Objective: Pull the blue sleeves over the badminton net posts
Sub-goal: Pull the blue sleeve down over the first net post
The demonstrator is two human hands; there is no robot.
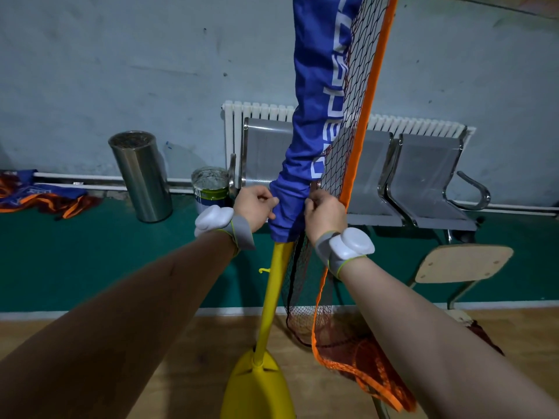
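The blue sleeve (pixel 314 116) runs down the centre of the frame over the yellow post (pixel 272 291), its bunched lower hem ending mid-frame with bare post below. The left hand (pixel 254 208) pinches the hem's left side, and the right hand (pixel 325 216) grips its right side, fingers curled into the fabric. The orange-edged net (pixel 357 116) hangs just right of the sleeve and piles on the floor beside the yellow base (pixel 257 388). Behind stand a steel bin (pixel 140 176), a paint can (pixel 210 189) and a metal bench (pixel 423 176).
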